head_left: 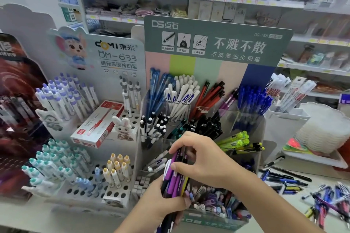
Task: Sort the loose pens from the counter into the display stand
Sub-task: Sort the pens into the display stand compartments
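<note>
i read "ds-758" on the green display stand header, "dm-633" on the white stand card, "aihao" on a purple pen.

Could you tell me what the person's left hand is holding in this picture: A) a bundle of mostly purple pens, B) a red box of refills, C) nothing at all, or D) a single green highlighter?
A: the left hand has its fingers curled round a bundle of mostly purple pens, while the right hand pinches at the bundle's top in front of the display stand.

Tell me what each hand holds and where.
Left hand grips a bundle of purple pens around its middle; right hand pinches the pens' upper ends.
</note>
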